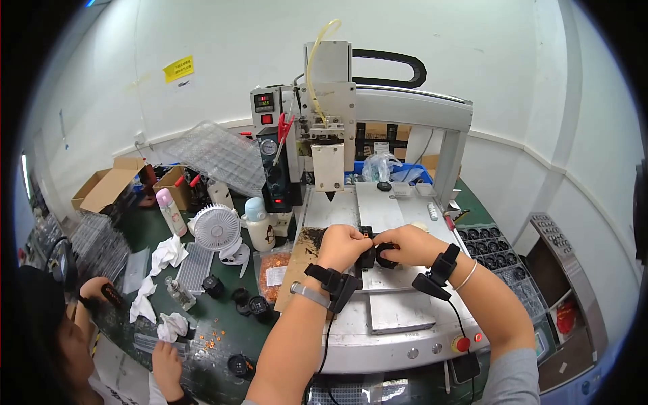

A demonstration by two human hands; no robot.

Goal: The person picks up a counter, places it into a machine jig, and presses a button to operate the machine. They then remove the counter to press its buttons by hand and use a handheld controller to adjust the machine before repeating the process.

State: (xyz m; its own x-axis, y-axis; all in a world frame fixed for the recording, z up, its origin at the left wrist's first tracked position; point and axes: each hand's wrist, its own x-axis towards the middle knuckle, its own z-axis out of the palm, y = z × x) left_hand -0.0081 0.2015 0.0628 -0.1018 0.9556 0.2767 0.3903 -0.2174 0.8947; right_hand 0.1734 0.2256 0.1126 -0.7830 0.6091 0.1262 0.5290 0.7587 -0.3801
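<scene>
My left hand (343, 247) is closed in a pinch at a black upright fixture (367, 258) on the machine's bed; a small orange bit shows beside the fingertips. What the pinch holds, if anything, is hidden. Just right of the fixture, my right hand (413, 244) has its fingers closed on a round black plastic part (387, 256). Both hands work close together below the machine's dark pointed nozzle (331, 196), apart from it. A brown board (294, 270) with black crumbs lies left of my left hand.
The gantry machine (412, 108) stands ahead, with a red stop button (461, 344) at its front. To the left are a white fan (217, 228), a bottle (258, 226), a bag of orange pieces (272, 275) and a co-worker's hand (167, 368). Trays of black parts (496, 253) lie right.
</scene>
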